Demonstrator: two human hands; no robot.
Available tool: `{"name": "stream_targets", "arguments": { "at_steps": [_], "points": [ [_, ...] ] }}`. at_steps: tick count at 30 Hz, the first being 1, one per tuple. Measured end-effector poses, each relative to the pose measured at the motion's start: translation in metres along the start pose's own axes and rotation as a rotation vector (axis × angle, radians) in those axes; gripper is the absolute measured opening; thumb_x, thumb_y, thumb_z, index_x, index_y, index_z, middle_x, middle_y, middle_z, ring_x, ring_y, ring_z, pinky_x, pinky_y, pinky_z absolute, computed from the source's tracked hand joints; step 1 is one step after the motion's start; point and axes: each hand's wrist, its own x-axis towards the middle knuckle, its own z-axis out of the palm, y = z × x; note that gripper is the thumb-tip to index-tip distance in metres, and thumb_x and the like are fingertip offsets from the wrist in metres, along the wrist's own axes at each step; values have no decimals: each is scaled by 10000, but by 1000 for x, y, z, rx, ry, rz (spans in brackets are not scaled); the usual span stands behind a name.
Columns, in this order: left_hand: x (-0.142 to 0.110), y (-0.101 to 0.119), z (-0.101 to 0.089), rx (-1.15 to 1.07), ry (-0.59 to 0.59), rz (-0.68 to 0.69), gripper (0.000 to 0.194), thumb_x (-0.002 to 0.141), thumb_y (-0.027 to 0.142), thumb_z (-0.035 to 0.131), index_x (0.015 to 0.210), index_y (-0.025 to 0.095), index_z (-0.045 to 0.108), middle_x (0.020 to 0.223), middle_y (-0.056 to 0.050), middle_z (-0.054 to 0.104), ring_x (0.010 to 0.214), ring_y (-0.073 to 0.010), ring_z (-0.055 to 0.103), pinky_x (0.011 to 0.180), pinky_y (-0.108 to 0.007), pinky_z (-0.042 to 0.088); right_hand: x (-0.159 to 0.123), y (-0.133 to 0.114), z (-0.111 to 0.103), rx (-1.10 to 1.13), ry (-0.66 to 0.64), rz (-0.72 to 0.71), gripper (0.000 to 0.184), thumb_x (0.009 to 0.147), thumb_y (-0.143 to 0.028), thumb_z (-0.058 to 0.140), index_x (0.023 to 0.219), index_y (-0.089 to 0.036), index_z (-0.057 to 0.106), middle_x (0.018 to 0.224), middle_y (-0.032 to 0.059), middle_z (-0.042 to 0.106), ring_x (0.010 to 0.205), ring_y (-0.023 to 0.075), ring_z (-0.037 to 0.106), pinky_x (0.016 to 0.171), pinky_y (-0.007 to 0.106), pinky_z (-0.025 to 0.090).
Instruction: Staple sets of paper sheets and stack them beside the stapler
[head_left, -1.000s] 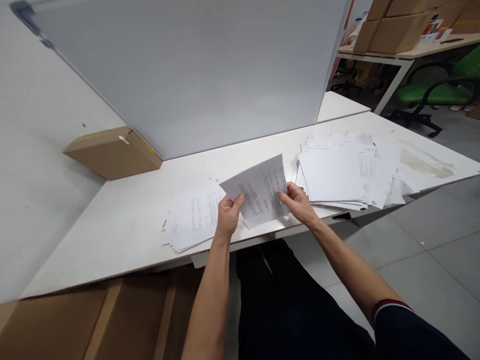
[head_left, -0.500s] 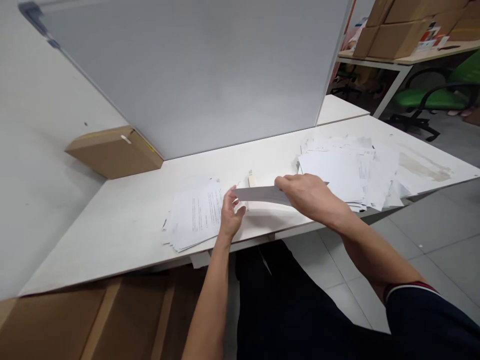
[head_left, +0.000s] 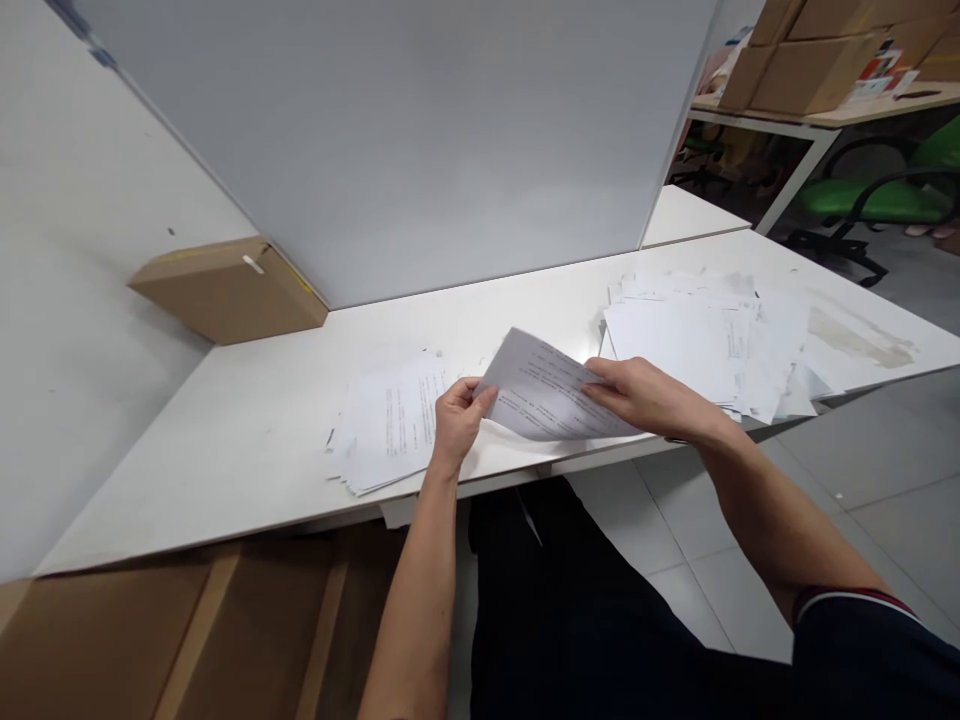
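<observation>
Head view: a printed paper point(head_left: 551, 390) is above the desk point(head_left: 247, 460), near its front edge. The left hand point(head_left: 456, 418) pinches its left side between thumb and fingers; the right hand point(head_left: 649, 395) grips its right side.

Reach toward the back is blocked by the tall, upright grey-white board point(head_left: 412, 150) along the white rectangular tabletop point(head_left: 187, 470). The far left corner is obstructed by a tilted brown cardboard box point(head_left: 232, 295). Between that box and the loose stack of printed white sheets point(head_left: 394, 420), a bare stretch is left. At the near middle, passage is barred by the printed white paper point(head_left: 544, 395) spanned between the left hand point(head_left: 459, 418) and the right hand point(head_left: 645, 392); behind it, a strip is left open beside the fanned pile of white papers point(head_left: 675, 335).
</observation>
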Motion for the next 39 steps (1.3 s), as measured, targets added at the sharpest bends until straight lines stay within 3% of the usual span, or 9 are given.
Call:
{"name": "stream_targets", "arguments": {
  "at_steps": [3, 5, 8, 11, 15, 20, 25, 35, 39],
  "points": [
    [10, -3, 1, 69, 68, -12, 239, 735, 334, 658, 904, 165, 649, 662, 9, 625, 599, -95, 557, 591, -220, 440, -2, 28, 25, 536, -153, 118, 243, 860, -394, 484, 927, -179, 574, 846, 58, 660, 713, 179, 614, 576, 268, 442],
    [16, -15, 5, 156, 142, -54, 213, 783, 309, 584, 930, 163, 635, 683, -5, 632, 590, -98, 558, 605, -234, 456, -4, 46, 47, 770, -217, 259, 280, 834, -394, 538, 993, -169, 583, 896, 72, 682, 747, 190, 643, 599, 274, 479],
    [19, -37, 11, 339, 191, -60, 230, 824, 227, 479, 1005, 178, 610, 844, -52, 665, 716, -137, 609, 707, -296, 490, -10, 65, 73, 940, -148, 406, 299, 805, -358, 588, 1025, -156, 598, 868, 71, 701, 714, 183, 654, 590, 267, 494],
    [15, -49, 16, 552, 167, 73, 313, 844, 170, 409, 1099, 197, 588, 977, -79, 646, 913, -178, 601, 834, -345, 467, -13, 70, 86, 1065, -57, 448, 292, 799, -308, 588, 1046, -154, 610, 840, 59, 712, 694, 173, 659, 595, 261, 505],
    [10, -48, 16, 682, 47, 206, 426, 871, 141, 332, 1254, 215, 504, 1095, -97, 590, 1016, -192, 546, 885, -359, 444, -10, 67, 90, 1084, 14, 471, 272, 801, -268, 566, 1039, -147, 618, 813, 53, 717, 658, 163, 657, 581, 257, 509],
    [10, -48, 16, 732, -43, 226, 489, 853, 84, 312, 1270, 235, 518, 1089, -92, 544, 1044, -200, 506, 936, -373, 415, -4, 66, 93, 1043, 40, 440, 260, 799, -318, 571, 1003, -160, 605, 859, 56, 716, 701, 179, 666, 601, 279, 519],
    [10, -52, 17, 772, -36, 217, 530, 795, 7, 318, 1174, 239, 605, 1035, -84, 532, 1023, -212, 493, 907, -370, 424, -3, 65, 93, 971, 36, 445, 260, 800, -353, 566, 972, -160, 590, 852, 56, 711, 718, 189, 669, 613, 287, 519],
    [9, -52, 19, 826, -34, 224, 571, 755, -46, 297, 1147, 204, 628, 1009, -101, 535, 977, -230, 474, 859, -375, 430, -2, 66, 95, 955, 37, 433, 304, 792, -384, 577, 985, -150, 594, 872, 62, 705, 737, 196, 664, 618, 288, 516],
    [9, -51, 18, 835, -37, 238, 586, 757, -39, 301, 1189, 222, 598, 1013, -94, 540, 974, -229, 475, 860, -375, 429, -8, 63, 85, 926, 63, 446, 304, 790, -369, 585, 1000, -150, 608, 883, 68, 709, 741, 202, 669, 617, 289, 520]
  ]
}}
